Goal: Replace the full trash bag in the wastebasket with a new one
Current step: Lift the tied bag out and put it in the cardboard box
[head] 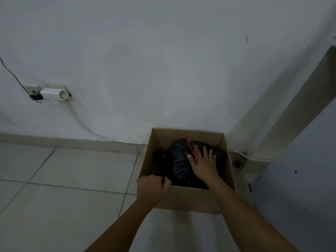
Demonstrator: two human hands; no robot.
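Note:
An open cardboard box stands on the floor against the wall and serves as the wastebasket. Inside it lies a full black trash bag tied with a red drawstring. My right hand lies flat on top of the bag with fingers spread, next to the red string. My left hand is curled over the box's near left rim and seems to pinch black plastic there. The bag's lower part is hidden by the box wall.
Tiled floor spreads to the left. A white wall with a socket and plug sits at the left, and a white cable runs along the skirting. A door frame rises right of the box.

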